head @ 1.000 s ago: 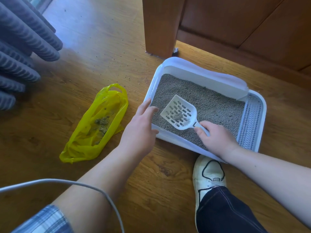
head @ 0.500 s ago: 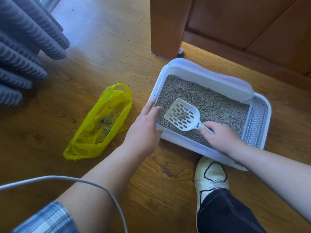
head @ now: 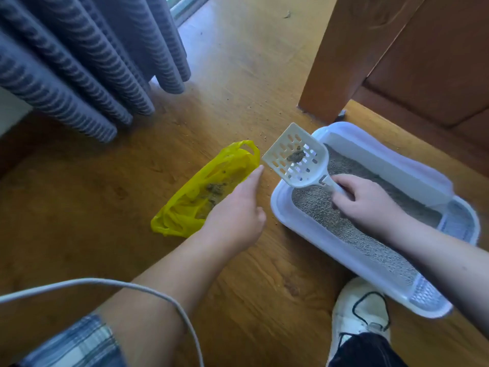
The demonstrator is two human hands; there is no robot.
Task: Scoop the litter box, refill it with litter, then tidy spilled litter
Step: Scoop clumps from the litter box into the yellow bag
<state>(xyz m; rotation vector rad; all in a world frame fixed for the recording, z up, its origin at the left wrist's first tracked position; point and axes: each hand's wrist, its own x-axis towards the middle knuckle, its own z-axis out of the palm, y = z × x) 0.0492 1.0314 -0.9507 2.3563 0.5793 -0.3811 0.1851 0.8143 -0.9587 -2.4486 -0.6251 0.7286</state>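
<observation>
While the light, stiff scoop (head: 280, 154) is gripped at its handle by the right hand (head: 367, 205) above the box's (head: 280, 207) left rim, the straight-fingered left hand (head: 235, 213) is held by the limp bag (head: 190, 202), best pinched at its mouth.

The scene is viewed from one wide-angle camera worn on the head, aimed forward and steeply down at the floor (head: 238, 75) from close by. The curtain (head: 79, 75) is taken in far left, the litter box (head: 277, 207) right, and a shoe (head: 352, 316) at the near edge.
</observation>
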